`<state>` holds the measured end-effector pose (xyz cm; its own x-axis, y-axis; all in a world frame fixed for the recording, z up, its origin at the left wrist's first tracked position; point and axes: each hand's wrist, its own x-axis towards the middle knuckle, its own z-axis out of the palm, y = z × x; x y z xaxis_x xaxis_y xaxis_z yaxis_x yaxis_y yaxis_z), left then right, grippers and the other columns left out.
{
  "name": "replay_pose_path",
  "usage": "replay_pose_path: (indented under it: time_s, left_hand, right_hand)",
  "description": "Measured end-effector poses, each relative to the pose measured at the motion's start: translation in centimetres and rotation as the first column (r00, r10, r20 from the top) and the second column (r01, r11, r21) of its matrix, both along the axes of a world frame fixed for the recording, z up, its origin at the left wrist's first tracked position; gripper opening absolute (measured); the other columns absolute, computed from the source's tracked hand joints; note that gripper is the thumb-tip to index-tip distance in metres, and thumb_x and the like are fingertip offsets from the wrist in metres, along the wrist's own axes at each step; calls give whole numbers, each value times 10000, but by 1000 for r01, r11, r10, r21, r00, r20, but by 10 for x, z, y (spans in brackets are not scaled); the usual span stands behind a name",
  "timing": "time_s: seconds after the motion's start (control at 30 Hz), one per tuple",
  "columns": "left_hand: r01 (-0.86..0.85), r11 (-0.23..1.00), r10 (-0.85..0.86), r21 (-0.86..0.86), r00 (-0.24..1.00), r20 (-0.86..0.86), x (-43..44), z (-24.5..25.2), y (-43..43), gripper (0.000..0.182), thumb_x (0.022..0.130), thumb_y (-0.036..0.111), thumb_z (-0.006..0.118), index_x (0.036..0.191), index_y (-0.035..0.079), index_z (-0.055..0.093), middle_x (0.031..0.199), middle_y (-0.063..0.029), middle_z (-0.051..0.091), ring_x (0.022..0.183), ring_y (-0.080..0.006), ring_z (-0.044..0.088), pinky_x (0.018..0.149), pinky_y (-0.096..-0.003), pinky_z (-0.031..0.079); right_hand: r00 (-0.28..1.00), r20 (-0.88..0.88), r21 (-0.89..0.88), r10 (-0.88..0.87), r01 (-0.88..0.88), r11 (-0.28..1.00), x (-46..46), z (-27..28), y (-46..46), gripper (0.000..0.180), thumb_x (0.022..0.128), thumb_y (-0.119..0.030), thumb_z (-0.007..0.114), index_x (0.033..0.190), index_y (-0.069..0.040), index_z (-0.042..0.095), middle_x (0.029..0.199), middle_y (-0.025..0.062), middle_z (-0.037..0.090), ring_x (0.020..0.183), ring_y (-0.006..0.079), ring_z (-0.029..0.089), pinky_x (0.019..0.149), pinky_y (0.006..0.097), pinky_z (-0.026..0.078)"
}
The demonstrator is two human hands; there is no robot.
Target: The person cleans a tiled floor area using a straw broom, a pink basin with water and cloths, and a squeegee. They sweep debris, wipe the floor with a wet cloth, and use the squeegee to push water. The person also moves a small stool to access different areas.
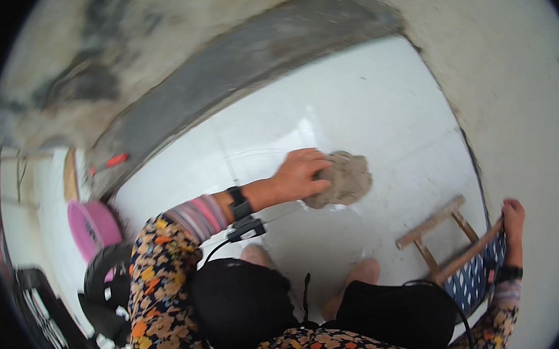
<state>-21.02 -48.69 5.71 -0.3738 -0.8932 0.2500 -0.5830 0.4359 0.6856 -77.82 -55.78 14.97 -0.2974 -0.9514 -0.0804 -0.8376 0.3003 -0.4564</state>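
My left hand (304, 175) presses on a bunched grey-brown cloth (347, 178) lying on the white tile floor (387, 95). Its thumb and fingers lie over the left side of that cloth. Out to the right, my right hand (513, 211) grips the end of a wooden bar on a folding stool (459, 258). Blue fabric with a white pattern is stretched from this bar, and the stool sits tilted beside my right knee. Both wrists wear black bands, and a small black box with a cable hangs at the left one.
Left of me stand a pink plastic basin (94, 228) and a black wheel (111, 274). A red-handled tool (116, 160) lies on the grey cement ledge (250, 67) at the floor's far side. A pale wall (505, 80) bounds the right. My feet rest close below the cloth.
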Motion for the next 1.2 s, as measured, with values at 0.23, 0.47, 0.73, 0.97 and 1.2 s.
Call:
replay_pose_path:
  time_s: [0.23, 0.47, 0.73, 0.97, 1.2]
  left_hand:
    - [124, 771, -20, 624, 985, -171, -37, 102, -18, 776, 730, 553, 615, 1221, -36, 494, 1077, -243, 570, 1025, -346, 543, 851, -383, 456]
    - [185, 664, -15, 724, 972, -235, -31, 142, -15, 1198, 593, 715, 664, 1362, -101, 244, 1365, -295, 331, 1246, -380, 384, 1003, -386, 369]
    - [128, 859, 219, 495, 782, -583, 15, 157, 12, 896, 669, 494, 762, 1272, -30, 356, 1147, -175, 521, 1069, -224, 487, 881, -322, 417]
    - [-149, 796, 600, 587, 329, -730, 67, 162, 55, 306, 661, 50, 620, 941, -37, 533, 834, -51, 546, 738, -126, 511, 613, -285, 436]
    - [-112, 749, 633, 653, -169, -755, 173, 184, 145, 407, 779, -40, 535, 1162, 41, 425, 1100, -92, 500, 1023, -225, 552, 848, -437, 500]
  right_hand:
    - [841, -22, -10, 541, -541, 841, 187, 76, -64, 256, 734, -31, 430, 946, 20, 564, 607, 66, 475, 557, 140, 446, 518, 311, 383]
    - [623, -99, -238, 776, -772, 589, 371, 139, -85, 282, 769, -61, 426, 993, 25, 572, 808, 237, 614, 734, 341, 600, 716, 402, 467]
    - [469, -140, -421, 872, -825, 376, 524, 188, -70, 271, 788, -135, 451, 967, 12, 591, 840, 237, 615, 827, 371, 602, 749, 406, 463]
    - [176, -226, -540, 958, -841, 27, 643, 183, -16, 314, 814, -194, 506, 1063, -17, 582, 986, 215, 619, 950, 376, 575, 828, 426, 448]
    - [218, 17, -696, 976, -699, 168, 625, 184, -29, 367, 879, -274, 536, 1123, -4, 584, 1046, 159, 624, 976, 270, 589, 848, 333, 438]
